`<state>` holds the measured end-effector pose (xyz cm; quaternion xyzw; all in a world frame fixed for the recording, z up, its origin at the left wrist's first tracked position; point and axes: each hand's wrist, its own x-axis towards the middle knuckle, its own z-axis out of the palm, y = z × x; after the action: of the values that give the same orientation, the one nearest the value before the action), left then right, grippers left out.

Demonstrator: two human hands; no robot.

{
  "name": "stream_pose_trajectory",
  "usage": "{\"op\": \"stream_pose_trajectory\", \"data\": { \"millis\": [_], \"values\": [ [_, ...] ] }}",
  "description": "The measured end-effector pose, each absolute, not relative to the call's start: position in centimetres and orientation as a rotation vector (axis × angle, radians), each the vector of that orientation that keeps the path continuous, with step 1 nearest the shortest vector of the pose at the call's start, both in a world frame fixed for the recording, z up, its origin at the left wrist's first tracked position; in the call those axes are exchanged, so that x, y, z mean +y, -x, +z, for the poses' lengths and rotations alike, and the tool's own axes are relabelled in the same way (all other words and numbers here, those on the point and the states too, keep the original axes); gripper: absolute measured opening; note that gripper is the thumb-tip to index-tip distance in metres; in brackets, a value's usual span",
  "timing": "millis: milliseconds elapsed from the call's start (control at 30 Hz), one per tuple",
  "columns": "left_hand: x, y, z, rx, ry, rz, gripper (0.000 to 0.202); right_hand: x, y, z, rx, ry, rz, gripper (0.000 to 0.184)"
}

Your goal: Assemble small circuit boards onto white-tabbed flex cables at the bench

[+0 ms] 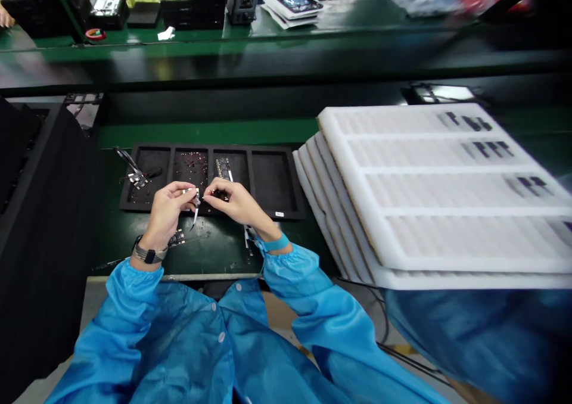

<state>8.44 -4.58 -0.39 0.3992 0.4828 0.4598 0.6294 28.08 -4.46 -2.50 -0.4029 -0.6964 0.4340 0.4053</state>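
My left hand (168,208) is closed, thumb against fingers, on a small electronic part (196,199) with a pale strip and a dark tip hanging down. Just to its right, my right hand (235,202) is pinched; whatever sits between its fingertips is too small to make out. Both hands are over the near edge of a black foam tray (273,180) split into compartments. Tiny reddish parts (193,164) lie in one compartment, and small circuit boards (222,167) in another. Tweezers (127,158) and a little board (138,180) rest at the tray's left end.
Stacked white foam trays (357,201) with slots and several dark pieces rise at right. A tall black foam stack (53,225) stands at left. Another small board (177,237) lies near my left wrist. Behind is a green shelf (201,49); a person's hands show at its far side.
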Motion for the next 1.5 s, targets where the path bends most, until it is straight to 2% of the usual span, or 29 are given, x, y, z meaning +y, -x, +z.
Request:
{"op": "stream_pose_trajectory", "data": {
  "millis": [333,500,833,1500],
  "values": [
    [-6.2,-8.7,3.5,0.963,-0.838,0.944,0.04,-5.5,-28.6,-0.6,-1.602,0.864,1.206,0.025],
    [-5.9,-9.1,2.2,1.037,-0.994,1.034,0.038,-5.5,-28.6,-0.9,-1.597,0.866,1.239,0.026],
    [-5.4,-8.9,-0.1,1.02,-1.076,1.039,0.04,-4.8,-28.5,-1.7,-1.703,0.939,1.206,0.016],
    [-4.3,-8.7,-0.6,1.021,-1.108,0.976,0.043,-4.6,-28.4,-2.0,-1.576,0.995,1.439,0.034]
  ]
}}
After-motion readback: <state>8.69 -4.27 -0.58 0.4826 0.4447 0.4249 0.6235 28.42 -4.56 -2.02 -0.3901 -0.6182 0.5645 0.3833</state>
